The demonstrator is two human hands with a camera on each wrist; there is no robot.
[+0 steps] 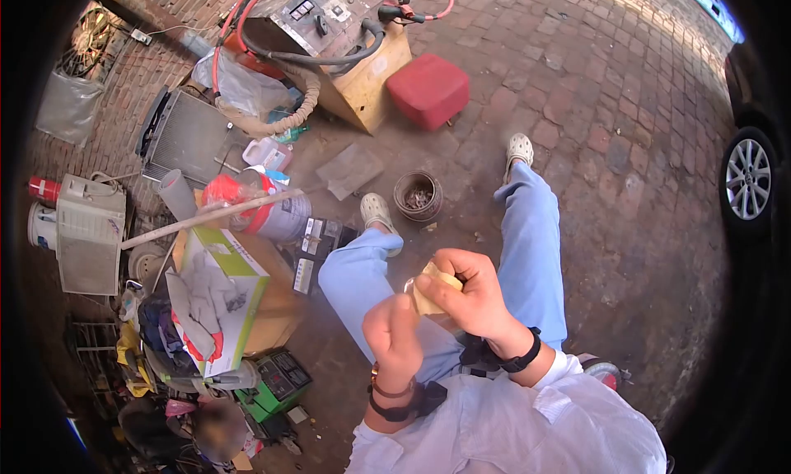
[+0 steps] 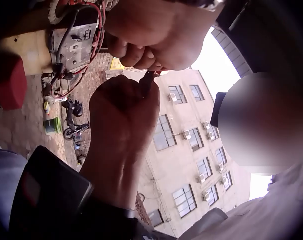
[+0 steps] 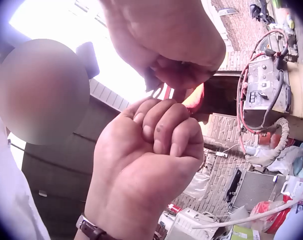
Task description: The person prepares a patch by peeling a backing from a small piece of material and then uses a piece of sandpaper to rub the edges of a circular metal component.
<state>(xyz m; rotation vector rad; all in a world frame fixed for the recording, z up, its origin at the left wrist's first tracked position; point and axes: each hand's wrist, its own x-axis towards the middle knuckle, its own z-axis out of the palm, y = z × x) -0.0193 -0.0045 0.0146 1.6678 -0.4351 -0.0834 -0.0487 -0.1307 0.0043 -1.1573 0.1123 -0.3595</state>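
Both hands meet above the lap. In the head view the right hand (image 1: 476,299) pinches a small pale-yellow packet (image 1: 428,299) between thumb and curled fingers. Close beside it, the left hand (image 1: 394,335) is slightly blurred, thumb raised and fingers curled at the packet's left side. The right wrist view shows the left hand (image 3: 154,132) with fingers folded in, below the right hand (image 3: 176,45); a yellow-red part of the packet (image 3: 195,98) shows between them. A dark piece (image 2: 147,84) spans the left hand (image 2: 151,37) and right hand (image 2: 124,115); its detail is unclear.
A metal bucket (image 1: 418,196) stands between the feet. Ahead are a red container (image 1: 428,91) and a machine with cables (image 1: 329,16). Left lie a box with gloves (image 1: 247,293), a battery (image 1: 311,251) and a radiator (image 1: 189,134). A car wheel (image 1: 748,177) is right.
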